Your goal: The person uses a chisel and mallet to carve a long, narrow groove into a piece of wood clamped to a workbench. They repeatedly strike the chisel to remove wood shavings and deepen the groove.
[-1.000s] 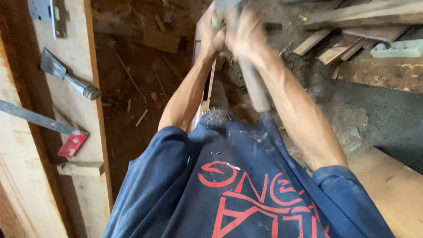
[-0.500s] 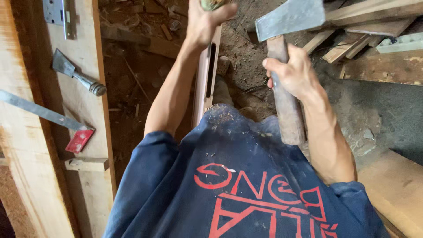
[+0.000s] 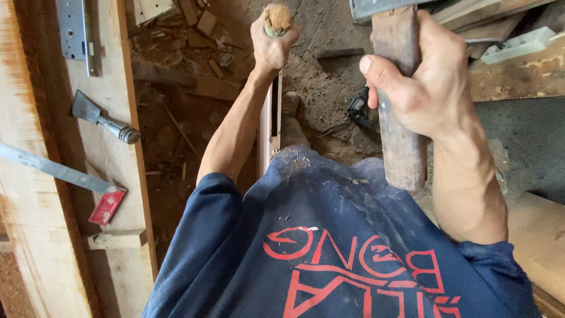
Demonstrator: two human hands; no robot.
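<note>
- The left hand [image 3: 272, 50] is closed around the worn wooden top of a chisel [image 3: 277, 17]; the fingers are wrapped tight on it, and only the rounded, frayed end shows above the fist.
- The chisel stands near the top edge of the view, above a narrow upright piece of wood [image 3: 269, 132] that runs down beside the left forearm.
- The right hand [image 3: 421, 82] holds the thick wooden handle of a hammer [image 3: 400, 118] — the fingers are clamped around it, thumb across the front. The metal head is cut by the top edge of the view.
- Between the two hands there is open room, with dirt and wood chips on the floor [image 3: 321, 88] under it.
- On the left, a long plank [image 3: 118, 176] carries a scraper [image 3: 103, 121] and a red-handled square [image 3: 106, 206], both well apart from the hands.
- On the right, boards [image 3: 518, 70] lie close to the hammer hand — less free room there.
</note>
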